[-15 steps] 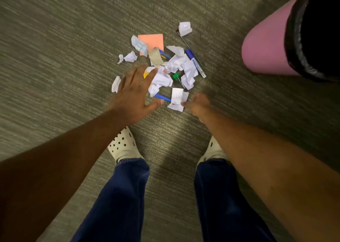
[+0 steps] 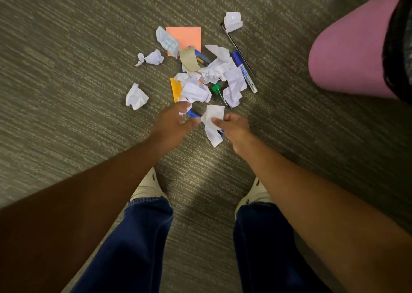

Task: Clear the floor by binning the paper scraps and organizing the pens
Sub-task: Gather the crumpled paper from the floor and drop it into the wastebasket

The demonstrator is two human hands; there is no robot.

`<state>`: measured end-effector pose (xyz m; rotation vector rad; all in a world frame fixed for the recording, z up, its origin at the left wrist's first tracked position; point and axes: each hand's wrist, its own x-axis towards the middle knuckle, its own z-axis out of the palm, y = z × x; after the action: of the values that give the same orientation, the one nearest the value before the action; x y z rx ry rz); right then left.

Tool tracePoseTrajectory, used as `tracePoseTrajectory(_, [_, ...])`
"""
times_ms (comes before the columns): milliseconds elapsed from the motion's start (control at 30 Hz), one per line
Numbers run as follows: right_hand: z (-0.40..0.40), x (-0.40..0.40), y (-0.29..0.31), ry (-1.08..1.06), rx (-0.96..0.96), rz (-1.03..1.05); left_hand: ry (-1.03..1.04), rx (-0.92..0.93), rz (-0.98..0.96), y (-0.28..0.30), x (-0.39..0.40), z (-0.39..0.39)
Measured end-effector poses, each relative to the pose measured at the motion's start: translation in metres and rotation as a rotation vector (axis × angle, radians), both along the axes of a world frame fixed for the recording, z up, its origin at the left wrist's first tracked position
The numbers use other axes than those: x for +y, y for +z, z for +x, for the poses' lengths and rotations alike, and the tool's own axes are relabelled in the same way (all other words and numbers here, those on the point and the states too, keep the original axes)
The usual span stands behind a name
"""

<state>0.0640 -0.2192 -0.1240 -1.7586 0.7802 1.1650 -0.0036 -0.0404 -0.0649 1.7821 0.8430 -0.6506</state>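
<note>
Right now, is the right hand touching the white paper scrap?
Touching: the head view shows the right hand pinching the white paper scrap with its thumb and fingers.

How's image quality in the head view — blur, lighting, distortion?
Head view: pile sharp enough to read the crumpled paper scraps and the blue marker; carpet streaks with blur toward the left edge; a bright patch lies between the shoes; the pink bin bulges at the wide-angle corner, cut off.
</note>
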Motion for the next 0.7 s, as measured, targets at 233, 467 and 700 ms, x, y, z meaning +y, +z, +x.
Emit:
tracePoseTrajectory(233, [0.008,-0.012,0.044,0.221,-0.080,0.372,0.263,0.105,-0.357,-0.006,-0.016,0.004])
tracePoseTrajectory(467, [0.051,-0.020,0.003,0.906,-0.752,-0.224,0.435,0.059,-0.211,-0.020,-0.010,-0.004])
tracePoseTrajectory(700, [0.065,-0.009,-0.021,1.414,-0.808,-0.371,0.453,0.066,-0.221,-0.030,-0.005,-0.006])
